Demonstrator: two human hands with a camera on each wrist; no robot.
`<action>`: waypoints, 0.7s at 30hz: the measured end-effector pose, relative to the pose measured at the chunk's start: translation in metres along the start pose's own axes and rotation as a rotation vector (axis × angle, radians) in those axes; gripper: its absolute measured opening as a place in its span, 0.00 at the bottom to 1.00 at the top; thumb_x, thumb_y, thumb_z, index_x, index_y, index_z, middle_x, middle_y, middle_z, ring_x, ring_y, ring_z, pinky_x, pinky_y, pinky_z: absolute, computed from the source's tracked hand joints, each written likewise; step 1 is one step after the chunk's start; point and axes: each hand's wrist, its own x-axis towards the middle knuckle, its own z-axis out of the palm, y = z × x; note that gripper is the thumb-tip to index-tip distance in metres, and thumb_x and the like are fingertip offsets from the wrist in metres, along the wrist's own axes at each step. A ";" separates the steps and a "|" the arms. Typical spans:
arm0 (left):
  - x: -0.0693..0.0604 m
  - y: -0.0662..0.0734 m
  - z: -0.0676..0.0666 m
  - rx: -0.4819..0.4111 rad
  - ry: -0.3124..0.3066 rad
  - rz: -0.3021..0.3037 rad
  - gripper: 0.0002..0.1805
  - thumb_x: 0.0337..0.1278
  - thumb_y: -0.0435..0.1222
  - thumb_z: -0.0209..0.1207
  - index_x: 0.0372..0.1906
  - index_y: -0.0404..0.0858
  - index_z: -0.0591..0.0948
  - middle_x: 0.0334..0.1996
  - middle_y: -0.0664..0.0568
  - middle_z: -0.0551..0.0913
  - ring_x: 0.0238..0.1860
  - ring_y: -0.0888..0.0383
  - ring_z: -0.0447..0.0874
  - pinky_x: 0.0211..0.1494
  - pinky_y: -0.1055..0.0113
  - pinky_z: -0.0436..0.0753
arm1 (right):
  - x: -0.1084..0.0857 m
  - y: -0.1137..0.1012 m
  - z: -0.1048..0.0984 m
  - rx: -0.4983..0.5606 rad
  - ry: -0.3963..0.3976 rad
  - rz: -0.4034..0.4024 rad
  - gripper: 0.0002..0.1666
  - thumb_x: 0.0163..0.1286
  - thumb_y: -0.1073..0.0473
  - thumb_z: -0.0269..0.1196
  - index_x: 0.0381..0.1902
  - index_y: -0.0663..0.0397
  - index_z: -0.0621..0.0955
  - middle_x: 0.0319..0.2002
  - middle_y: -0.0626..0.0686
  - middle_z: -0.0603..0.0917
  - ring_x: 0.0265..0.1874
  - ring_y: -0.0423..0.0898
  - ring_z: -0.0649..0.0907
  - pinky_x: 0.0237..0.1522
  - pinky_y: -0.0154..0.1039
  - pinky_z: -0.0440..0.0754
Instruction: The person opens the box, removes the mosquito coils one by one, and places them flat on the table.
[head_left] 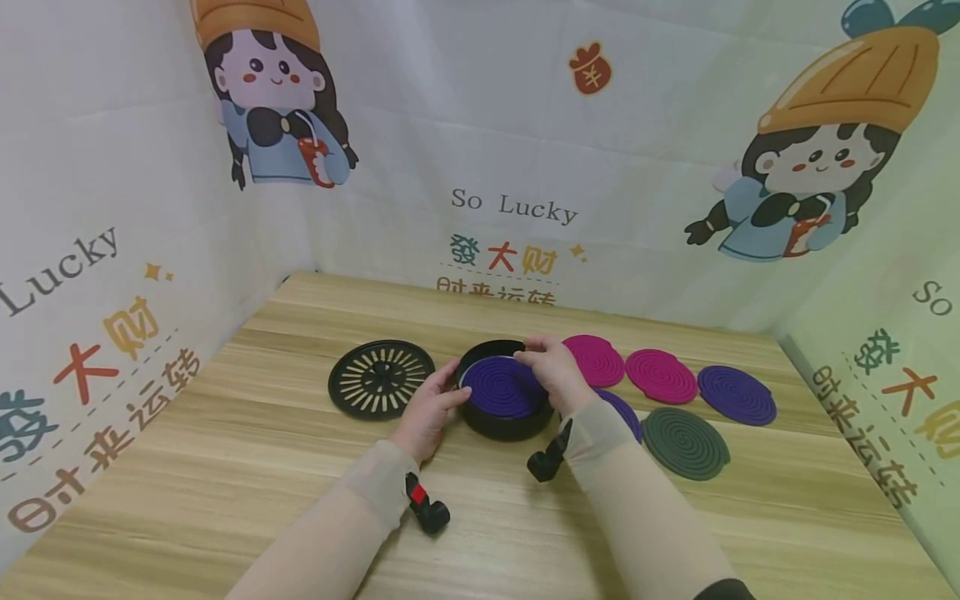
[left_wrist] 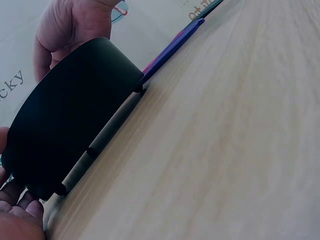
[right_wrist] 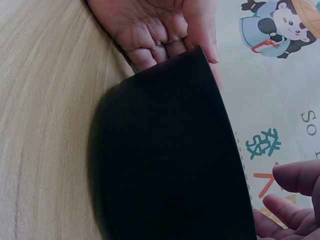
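A round black container (head_left: 506, 430) (left_wrist: 75, 110) (right_wrist: 165, 150) stands on the table, with a ridged purple disc (head_left: 502, 387) inside it. The left hand (head_left: 427, 417) (left_wrist: 21, 222) (right_wrist: 152, 27) grips its left side, thumb at the rim and fingers curved round the outer wall. Over the far right rim, the right hand (head_left: 558, 377) (left_wrist: 75, 25) (right_wrist: 300, 205) is loosely bent, thumb and fingers apart in the right wrist view. Whether its fingertips touch the disc cannot be told.
Left of the container lies a slotted black round plate (head_left: 360, 381). To the right are two pink discs (head_left: 596, 362) (head_left: 660, 377), a purple disc (head_left: 737, 394), a partly covered purple disc (head_left: 624, 410) and a green disc (head_left: 686, 443). Printed cloth hangs behind the wooden table (head_left: 495, 533).
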 end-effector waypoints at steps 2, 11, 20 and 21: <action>0.000 0.000 0.000 -0.002 -0.002 0.000 0.35 0.60 0.24 0.53 0.72 0.27 0.56 0.74 0.37 0.53 0.74 0.45 0.47 0.75 0.55 0.47 | 0.000 0.000 0.000 0.000 0.002 0.002 0.26 0.67 0.63 0.60 0.62 0.66 0.71 0.63 0.64 0.71 0.64 0.59 0.68 0.67 0.52 0.63; -0.001 0.001 0.000 -0.014 -0.010 0.002 0.35 0.61 0.24 0.52 0.72 0.27 0.55 0.73 0.37 0.52 0.74 0.45 0.46 0.75 0.54 0.47 | 0.002 0.001 0.000 0.005 -0.005 0.011 0.26 0.68 0.62 0.59 0.62 0.65 0.72 0.63 0.63 0.72 0.65 0.58 0.68 0.67 0.52 0.63; -0.001 0.001 0.000 -0.007 -0.011 0.001 0.35 0.61 0.24 0.52 0.72 0.27 0.56 0.74 0.37 0.52 0.74 0.45 0.46 0.75 0.55 0.46 | 0.001 0.001 -0.001 0.015 -0.016 0.013 0.25 0.69 0.62 0.58 0.61 0.66 0.72 0.63 0.62 0.71 0.63 0.58 0.70 0.66 0.51 0.65; -0.001 0.001 0.000 -0.008 -0.010 -0.003 0.35 0.61 0.24 0.52 0.72 0.27 0.56 0.74 0.37 0.52 0.74 0.45 0.46 0.75 0.55 0.46 | 0.001 0.001 -0.001 0.017 -0.017 0.013 0.25 0.69 0.62 0.58 0.62 0.66 0.72 0.63 0.63 0.71 0.63 0.58 0.70 0.66 0.51 0.64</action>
